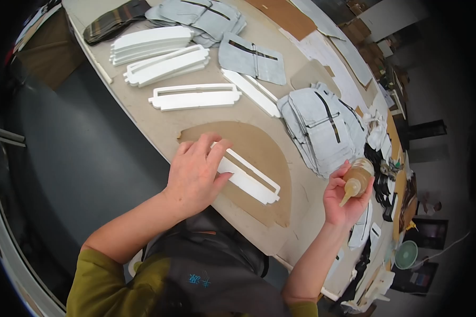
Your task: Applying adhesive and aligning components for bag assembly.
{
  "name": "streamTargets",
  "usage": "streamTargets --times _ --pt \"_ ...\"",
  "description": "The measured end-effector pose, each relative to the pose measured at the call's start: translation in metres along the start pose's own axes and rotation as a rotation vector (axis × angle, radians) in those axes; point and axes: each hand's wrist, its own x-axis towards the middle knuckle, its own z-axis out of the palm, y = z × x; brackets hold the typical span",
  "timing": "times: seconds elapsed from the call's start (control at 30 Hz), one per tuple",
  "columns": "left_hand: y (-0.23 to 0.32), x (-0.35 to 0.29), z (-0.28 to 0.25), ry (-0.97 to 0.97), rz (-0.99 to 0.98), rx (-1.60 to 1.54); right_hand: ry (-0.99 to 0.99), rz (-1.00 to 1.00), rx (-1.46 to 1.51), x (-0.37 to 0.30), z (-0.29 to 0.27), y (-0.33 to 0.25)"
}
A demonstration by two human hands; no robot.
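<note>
My left hand (195, 169) grips the left end of a white slotted strip (250, 185), its thumb at the near edge and its fingers over the far side. The strip lies slanted on a brown board (243, 134) with a curved far edge. Off to the right, my right hand (337, 202) is wrapped around a squeeze bottle (360, 173) of amber liquid. The bottle is tilted, its narrow nozzle pointing down and toward me, apart from the strip. Part of the strip's left end is hidden under my left hand.
More white strips (195, 98) lie beyond the board, some stacked. Grey fabric pieces with black slits (322, 124) are piled at the right and far side. A dark striped cloth (115, 22) sits at the far left. The table's near edge (143, 134) curves past my left arm.
</note>
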Motion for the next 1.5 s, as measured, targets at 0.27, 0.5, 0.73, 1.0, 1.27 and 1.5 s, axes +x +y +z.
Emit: streamTargets --times 0.27,0.5,0.73,1.0,1.27,1.5 --pt "-0.016 -0.003 -0.018 0.168 -0.147 -0.493 -0.099 0.106 -0.237 0.004 0.005 0.035" --pt "-0.043 0.002 -0.028 0.55 -0.014 -0.205 -0.112 -0.135 -0.742 0.017 0.034 0.096" --pt "-0.046 -0.011 0.011 0.208 -0.011 -0.235 -0.413 -0.245 -1.049 0.031 0.054 0.164" --pt "-0.044 -0.011 0.015 0.195 -0.052 -0.211 -0.417 -0.209 -1.084 0.038 0.058 0.181" --pt "-0.043 -0.011 0.013 0.191 -0.055 -0.196 -0.417 -0.149 -1.192 0.042 0.058 0.161" --pt "-0.042 -0.01 0.013 0.198 -0.051 -0.161 -0.409 -0.146 -1.095 0.043 0.057 0.171"
